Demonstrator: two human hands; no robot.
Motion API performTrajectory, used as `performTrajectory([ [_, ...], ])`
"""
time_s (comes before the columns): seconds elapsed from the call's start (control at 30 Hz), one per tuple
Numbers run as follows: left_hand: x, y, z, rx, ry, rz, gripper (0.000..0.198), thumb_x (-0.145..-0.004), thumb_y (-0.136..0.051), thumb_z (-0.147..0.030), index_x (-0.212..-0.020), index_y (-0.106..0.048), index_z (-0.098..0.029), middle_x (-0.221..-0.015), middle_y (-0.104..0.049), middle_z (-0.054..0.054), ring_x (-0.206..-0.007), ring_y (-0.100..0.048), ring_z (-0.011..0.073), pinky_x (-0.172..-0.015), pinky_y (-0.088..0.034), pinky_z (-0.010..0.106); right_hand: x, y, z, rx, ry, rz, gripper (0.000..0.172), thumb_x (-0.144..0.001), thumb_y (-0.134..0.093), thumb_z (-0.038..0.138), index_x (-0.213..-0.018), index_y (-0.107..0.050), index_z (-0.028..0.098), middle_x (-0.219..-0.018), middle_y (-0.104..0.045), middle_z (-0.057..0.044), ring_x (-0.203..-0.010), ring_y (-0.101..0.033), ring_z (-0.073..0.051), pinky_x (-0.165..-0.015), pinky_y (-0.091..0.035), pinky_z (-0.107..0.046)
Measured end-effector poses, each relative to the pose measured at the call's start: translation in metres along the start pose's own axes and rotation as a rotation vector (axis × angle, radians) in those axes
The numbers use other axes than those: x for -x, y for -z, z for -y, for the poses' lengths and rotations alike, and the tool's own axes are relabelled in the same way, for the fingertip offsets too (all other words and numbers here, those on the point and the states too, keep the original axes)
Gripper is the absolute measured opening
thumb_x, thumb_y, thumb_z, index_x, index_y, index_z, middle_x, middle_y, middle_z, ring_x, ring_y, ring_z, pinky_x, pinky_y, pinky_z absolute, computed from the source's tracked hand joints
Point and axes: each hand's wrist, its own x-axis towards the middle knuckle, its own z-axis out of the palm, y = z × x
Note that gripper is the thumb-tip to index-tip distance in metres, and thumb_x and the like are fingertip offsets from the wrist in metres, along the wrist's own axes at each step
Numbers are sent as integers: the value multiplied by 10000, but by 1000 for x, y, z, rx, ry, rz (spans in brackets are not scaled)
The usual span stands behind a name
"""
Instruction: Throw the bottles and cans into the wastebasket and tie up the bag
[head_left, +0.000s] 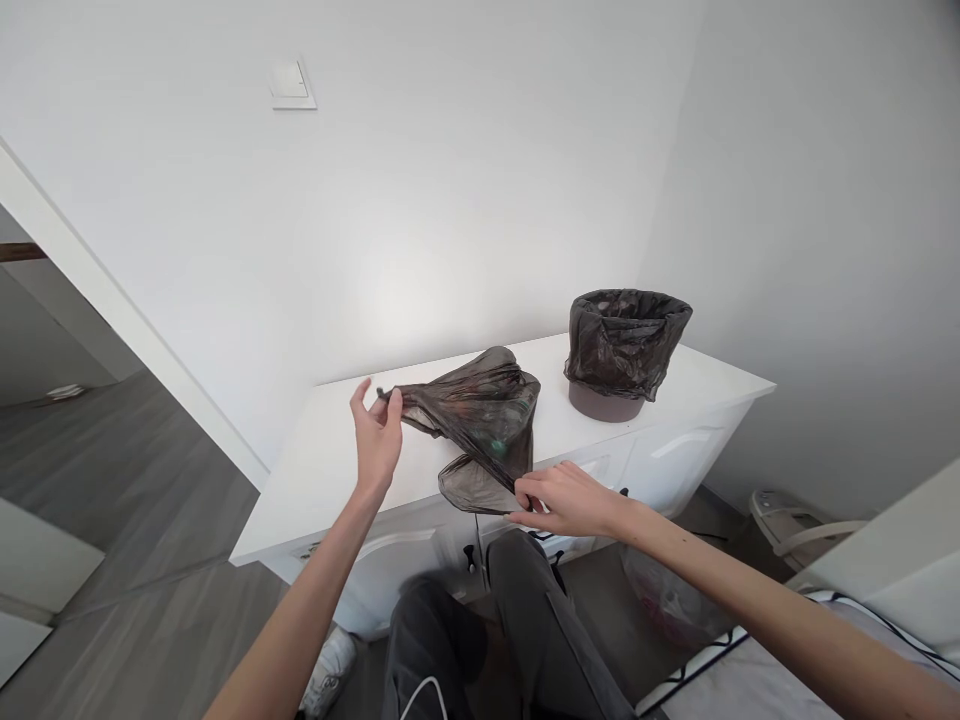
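A dark, see-through garbage bag (487, 410) lies on top of the white cabinet (360, 460), with some rubbish showing dimly inside, one bit of it green. My left hand (377, 430) pinches a twisted end of the bag at its left side. At the cabinet's front edge, my right hand (566, 497) has its fingers closed on another corner of the bag. Between the two hands the plastic is stretched slantwise. What the bag contains cannot be made out clearly.
A brown trash bin (606, 402) lined with a black bag (626, 345) stands at the cabinet's right end. A light switch (292, 85) is on the wall. Below, a clear plastic bag (667, 600) rests on the floor beside my legs. A doorway opens on the left.
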Motion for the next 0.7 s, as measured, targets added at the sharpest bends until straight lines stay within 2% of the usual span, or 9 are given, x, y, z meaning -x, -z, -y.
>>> performTrajectory([
  [0.1, 30, -14, 0, -2, -136, -94, 607, -965, -664, -454, -1458, -350, -290, -1308, -654, 106, -1164, -682, 200, -1087, -487, 410, -2, 8, 4, -221, -84, -63, 399, -998, -573, 582, -828, -624, 224, -754, -705, -8, -656, -605, -161, -631, -339, -279],
  [0.2, 69, -23, 22, 37, -125, -138, 314, -1023, -528, -443, -1286, -476, -278, -1259, -647, 82, -1086, -709, 193, -1018, -541, 394, -2, 11, -1, -576, -175, -107, 429, -988, -559, 628, -887, -651, 221, -788, -711, -17, -642, -622, -156, -617, -410, -277],
  [0.3, 91, -26, 46, -179, -148, 80, 178, -1017, -488, -354, -1101, -603, -246, -1145, -692, 79, -1114, -688, 225, -1014, -542, 408, -4, 5, -20, -903, -227, -187, 437, -960, -579, 646, -1077, -644, 230, -872, -715, -24, -593, -611, -138, -526, -402, -261],
  [0.37, 89, -29, 53, -353, -227, 228, 206, -1008, -470, -286, -1104, -649, -251, -1161, -708, 82, -1161, -664, 242, -1034, -527, 422, -7, -5, -43, -1018, -302, -357, 481, -927, -617, 636, -1200, -589, 241, -878, -703, -10, -566, -595, -130, -490, -388, -254],
  [0.47, 69, -41, 55, -551, -296, 341, 276, -1000, -421, -214, -1106, -675, -239, -1159, -723, 100, -1136, -671, 259, -1002, -536, 429, -16, -24, -85, -1009, -480, -623, 506, -893, -632, 590, -1234, -514, 235, -846, -681, 14, -533, -577, -125, -484, -395, -255],
  [0.53, 52, -56, 56, -658, -278, 393, 266, -961, -437, -164, -1033, -688, -213, -1102, -739, 120, -1070, -692, 279, -952, -552, 431, -24, -36, -114, -927, -556, -663, 460, -883, -618, 528, -1214, -505, 230, -860, -684, 14, -539, -596, -128, -513, -424, -263],
  [0.63, 37, -81, 65, -733, -251, 453, 187, -871, -536, -136, -924, -701, -207, -1019, -760, 119, -1046, -702, 314, -930, -564, 437, -41, -47, -146, -791, -592, -638, 375, -865, -575, 433, -1178, -519, 234, -889, -700, 15, -544, -626, -132, -591, -477, -287],
  [0.7, 37, -97, 74, -747, -246, 469, 169, -859, -595, -184, -976, -713, -214, -1065, -766, 117, -1112, -690, 338, -974, -556, 455, -53, -49, -158, -734, -578, -617, 335, -850, -550, 398, -1145, -527, 239, -865, -698, 28, -527, -627, -136, -616, -490, -298],
])
